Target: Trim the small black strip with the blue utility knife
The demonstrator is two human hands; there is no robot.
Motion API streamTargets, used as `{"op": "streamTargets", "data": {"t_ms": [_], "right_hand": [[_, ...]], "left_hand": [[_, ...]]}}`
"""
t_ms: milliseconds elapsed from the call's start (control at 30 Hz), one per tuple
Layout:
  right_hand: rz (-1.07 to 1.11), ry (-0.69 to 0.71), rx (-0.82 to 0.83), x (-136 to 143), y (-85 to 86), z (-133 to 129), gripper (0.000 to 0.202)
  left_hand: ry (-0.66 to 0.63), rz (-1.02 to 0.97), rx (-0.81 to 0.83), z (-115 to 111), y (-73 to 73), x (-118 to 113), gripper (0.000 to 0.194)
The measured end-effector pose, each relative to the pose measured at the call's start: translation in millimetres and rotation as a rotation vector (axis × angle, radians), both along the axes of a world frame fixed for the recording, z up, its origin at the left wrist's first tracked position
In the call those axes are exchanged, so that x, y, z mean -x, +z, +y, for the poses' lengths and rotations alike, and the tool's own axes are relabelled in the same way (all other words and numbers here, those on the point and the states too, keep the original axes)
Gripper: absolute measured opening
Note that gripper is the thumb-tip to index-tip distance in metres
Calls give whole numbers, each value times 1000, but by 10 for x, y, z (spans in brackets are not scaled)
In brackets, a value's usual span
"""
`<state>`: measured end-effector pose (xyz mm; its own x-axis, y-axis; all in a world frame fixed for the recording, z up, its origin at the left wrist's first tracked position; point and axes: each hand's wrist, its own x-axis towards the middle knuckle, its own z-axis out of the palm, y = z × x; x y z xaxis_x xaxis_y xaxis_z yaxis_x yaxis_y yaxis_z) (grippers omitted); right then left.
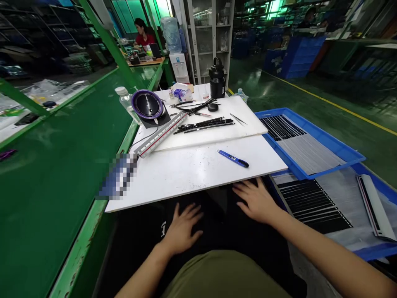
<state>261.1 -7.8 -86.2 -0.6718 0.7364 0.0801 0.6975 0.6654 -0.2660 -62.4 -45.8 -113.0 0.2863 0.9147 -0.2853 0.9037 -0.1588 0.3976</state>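
Note:
My left hand (182,229) rests on my dark-clothed lap with its fingers spread, holding nothing. On the right thigh lies my right hand (254,198), fingers apart, just below the front edge of the white table (173,178). A blue cutter knife (233,158) is on the table near that edge. Behind it, on a white foam board (217,134), are several black strips (204,124) and a pair of tweezers (238,119). A scale ruler (161,135) leans across the board's left side, beside a round purple-rimmed fan (148,104).
At the right, blue trays (313,176) hold black strips, with another ruler (374,207) in the lower one. A black bottle (217,80) and a clear bottle (125,99) stand at the back. Green partition (62,165) runs along the left. A person in red (145,39) sits beyond.

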Motion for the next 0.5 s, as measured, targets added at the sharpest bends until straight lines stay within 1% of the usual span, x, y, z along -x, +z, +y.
{"op": "streamTargets", "data": {"t_ms": [33, 67, 100, 133, 233, 300, 367, 400, 433, 500], "right_hand": [[8, -49, -28, 0, 6, 42, 49], [19, -62, -50, 13, 10, 65, 48], [32, -42, -69, 33, 9, 63, 44], [46, -8, -88, 54, -3, 40, 40], [103, 96, -162, 62, -101, -67, 25], [131, 157, -243, 11, -189, -88, 19], [168, 208, -369, -52, -254, -45, 16], [191, 242, -434, -78, -275, -7, 15], [207, 269, -488, -98, -293, 38, 14], [236, 305, -572, -118, -329, 133, 13]], "left_hand": [[-33, -37, 7, -88, 11, -35, 56], [-7, -40, -2, -158, 17, -64, 55], [60, -24, -24, -206, 17, -83, 57], [158, 4, -55, -230, 15, -90, 59], [435, 51, -133, -222, 36, -35, 66], [555, 31, -168, -238, 96, 32, 70], [618, -6, -196, -318, 173, 90, 73], [644, -54, -200, -376, 208, 115, 76], [675, -144, -188, -440, 236, 139, 79], [746, -399, -108, -553, 274, 190, 86]]}}
